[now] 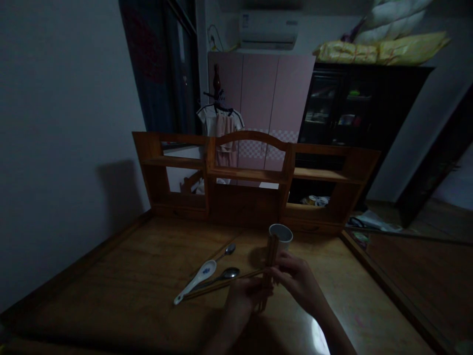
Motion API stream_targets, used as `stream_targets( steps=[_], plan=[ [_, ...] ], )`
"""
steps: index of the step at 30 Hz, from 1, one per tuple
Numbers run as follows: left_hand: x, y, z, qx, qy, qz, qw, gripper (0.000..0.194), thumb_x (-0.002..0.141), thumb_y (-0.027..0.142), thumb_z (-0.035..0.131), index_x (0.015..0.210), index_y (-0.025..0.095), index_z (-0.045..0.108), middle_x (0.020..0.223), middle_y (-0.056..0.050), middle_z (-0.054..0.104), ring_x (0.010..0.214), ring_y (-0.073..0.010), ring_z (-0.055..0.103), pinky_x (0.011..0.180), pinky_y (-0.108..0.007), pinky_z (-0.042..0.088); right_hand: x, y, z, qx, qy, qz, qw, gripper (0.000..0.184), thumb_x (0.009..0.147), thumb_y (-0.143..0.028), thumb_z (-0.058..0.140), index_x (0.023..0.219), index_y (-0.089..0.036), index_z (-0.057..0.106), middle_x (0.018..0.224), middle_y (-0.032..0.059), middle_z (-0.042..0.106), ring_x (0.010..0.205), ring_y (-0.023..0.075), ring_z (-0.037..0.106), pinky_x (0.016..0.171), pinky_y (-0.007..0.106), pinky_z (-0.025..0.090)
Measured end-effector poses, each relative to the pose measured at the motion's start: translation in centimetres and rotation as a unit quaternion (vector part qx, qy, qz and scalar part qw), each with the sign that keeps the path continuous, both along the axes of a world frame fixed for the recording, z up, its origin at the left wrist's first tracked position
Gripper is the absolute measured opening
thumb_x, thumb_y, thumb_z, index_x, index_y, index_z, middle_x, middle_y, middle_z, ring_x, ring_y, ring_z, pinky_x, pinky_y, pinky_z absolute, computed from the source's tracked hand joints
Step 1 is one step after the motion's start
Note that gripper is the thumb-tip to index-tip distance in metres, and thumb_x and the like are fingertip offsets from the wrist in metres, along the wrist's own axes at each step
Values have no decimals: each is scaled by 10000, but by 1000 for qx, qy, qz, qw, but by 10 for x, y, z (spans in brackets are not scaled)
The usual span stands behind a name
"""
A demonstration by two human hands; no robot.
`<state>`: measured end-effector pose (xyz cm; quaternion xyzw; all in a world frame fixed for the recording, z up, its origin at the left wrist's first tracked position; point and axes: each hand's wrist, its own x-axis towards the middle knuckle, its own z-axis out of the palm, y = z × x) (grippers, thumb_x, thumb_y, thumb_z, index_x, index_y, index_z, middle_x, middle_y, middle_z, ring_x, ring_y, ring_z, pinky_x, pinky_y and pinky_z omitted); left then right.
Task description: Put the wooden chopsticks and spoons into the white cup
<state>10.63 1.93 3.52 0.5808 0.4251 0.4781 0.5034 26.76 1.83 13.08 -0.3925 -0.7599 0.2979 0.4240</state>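
A bundle of chopsticks [271,254] stands nearly upright between my two hands. My left hand [244,296] is closed round its lower part. Higher up, the fingers of my right hand [290,273] pinch the same bundle. Just behind it is a white cup [282,234], partly hidden by the chopsticks and my right hand. Left of my hands lie a white ceramic spoon [199,277] with a blue mark and two metal spoons, one nearer [231,272] and one farther [229,249]. Loose chopsticks [210,289] lie by the spoons, pointing toward my hands.
The wooden tabletop [148,276] carries a low wooden shelf unit [247,175] along its back edge. A wall [74,123] bounds the left side. Beyond the desk stand a pink wardrobe [258,93] and a dark cabinet [362,108]. The room is dim.
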Motion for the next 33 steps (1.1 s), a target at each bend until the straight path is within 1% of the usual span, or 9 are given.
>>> stream_targets(
  steps=[6, 9, 14, 19, 25, 27, 29, 31, 33],
  plan=[
    [-4, -5, 17, 14, 78, 10, 997, 148, 708, 329, 733, 807, 236, 794, 807, -15, 787, 769, -243, 711, 695, -285, 522, 0, -1, 3, -2, 3, -2, 1000, 232, 870, -307, 619, 692, -177, 690, 785, 27, 589, 740, 160, 584, 625, 249, 461],
    [-5, -7, 22, 25, 94, 11, 995, 140, 727, 318, 714, 817, 245, 793, 814, -5, 787, 764, -233, 713, 685, -267, 515, 1, -1, 4, -9, 4, 0, 1000, 241, 868, -308, 623, 677, -178, 692, 769, 22, 586, 718, 153, 577, 611, 242, 450],
    [-4, -6, 19, 46, 140, 9, 989, 153, 770, 293, 675, 874, 276, 785, 829, 15, 783, 771, -218, 710, 715, -265, 509, 3, 0, 3, -15, 14, 3, 1000, 223, 865, -304, 630, 694, -177, 696, 782, 20, 597, 721, 153, 583, 618, 246, 447],
    [-2, -2, 9, 60, 139, 18, 988, 229, 755, 258, 695, 969, 304, 761, 917, 32, 773, 842, -208, 694, 778, -263, 503, 4, 3, 1, -24, 30, -2, 999, 238, 864, -285, 633, 659, -171, 676, 767, 13, 591, 704, 146, 584, 608, 241, 437],
    [-3, -6, 14, 73, 129, -5, 989, 216, 813, 230, 603, 982, 285, 726, 964, 30, 752, 901, -189, 675, 798, -236, 481, 0, 3, -4, -17, 32, -10, 999, 209, 865, -299, 638, 715, -169, 701, 754, 15, 578, 682, 143, 567, 569, 237, 428],
    [-6, -9, 16, 66, 133, 14, 989, 159, 815, 246, 595, 922, 253, 712, 926, 14, 750, 879, -192, 677, 779, -238, 485, -2, 1, -4, -4, 34, -17, 999, 182, 874, -296, 631, 773, -172, 717, 768, 20, 588, 690, 143, 572, 580, 238, 435],
    [-13, -13, 18, 37, 142, 59, 987, 128, 814, 293, 595, 859, 226, 695, 875, -10, 753, 845, -209, 687, 761, -259, 500, -2, -1, -4, 0, 55, -21, 998, 163, 892, -300, 609, 877, -182, 721, 803, 25, 610, 693, 143, 583, 597, 242, 450],
    [-26, -18, 19, 3, 123, 113, 986, 185, 820, 366, 591, 862, 208, 678, 865, -39, 758, 836, -231, 701, 765, -293, 524, -1, -2, -4, -6, 94, -37, 995, 191, 914, -313, 578, 1004, -193, 696, 794, 21, 622, 664, 138, 586, 604, 248, 462],
    [-45, -25, 19, -11, 62, 161, 985, 261, 822, 440, 586, 877, 196, 662, 865, -59, 761, 840, -245, 712, 788, -327, 549, 0, -1, -4, -16, 140, -53, 989, 249, 928, -330, 555, 1122, -198, 637, 729, 3, 613, 619, 135, 586, 599, 254, 471]
  ],
)
